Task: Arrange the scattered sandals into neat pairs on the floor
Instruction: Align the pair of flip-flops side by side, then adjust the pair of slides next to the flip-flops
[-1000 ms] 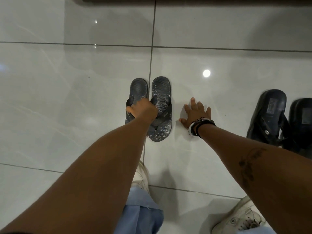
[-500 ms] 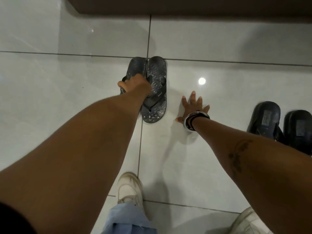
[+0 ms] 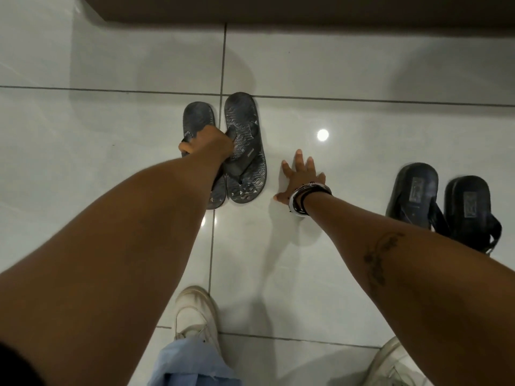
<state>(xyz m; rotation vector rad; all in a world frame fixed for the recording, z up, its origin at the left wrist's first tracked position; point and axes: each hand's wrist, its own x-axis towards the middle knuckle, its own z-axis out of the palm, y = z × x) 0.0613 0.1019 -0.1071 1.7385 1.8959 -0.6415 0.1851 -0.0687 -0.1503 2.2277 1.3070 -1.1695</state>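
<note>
Two grey patterned flip-flops lie side by side on the pale tiled floor, toes pointing away from me: the left one (image 3: 198, 115) and the right one (image 3: 245, 146). My left hand (image 3: 207, 144) is closed over their straps where the two meet, covering the left sandal's strap. My right hand (image 3: 299, 176), with bangles at the wrist, rests flat on the floor with fingers spread, a little to the right of the pair and holding nothing. A second pair of black sandals (image 3: 415, 193) (image 3: 471, 210) stands together at the far right.
A dark brown baseboard or furniture edge (image 3: 306, 9) runs along the top. My white sneakers (image 3: 195, 313) (image 3: 395, 366) and a blue trouser leg (image 3: 189, 363) are at the bottom. A bright light reflection (image 3: 322, 134) shines on the glossy tile.
The grey pair stays side by side under my left hand, the left sandal now a little nearer me than the right. My right hand stays flat on the floor.
</note>
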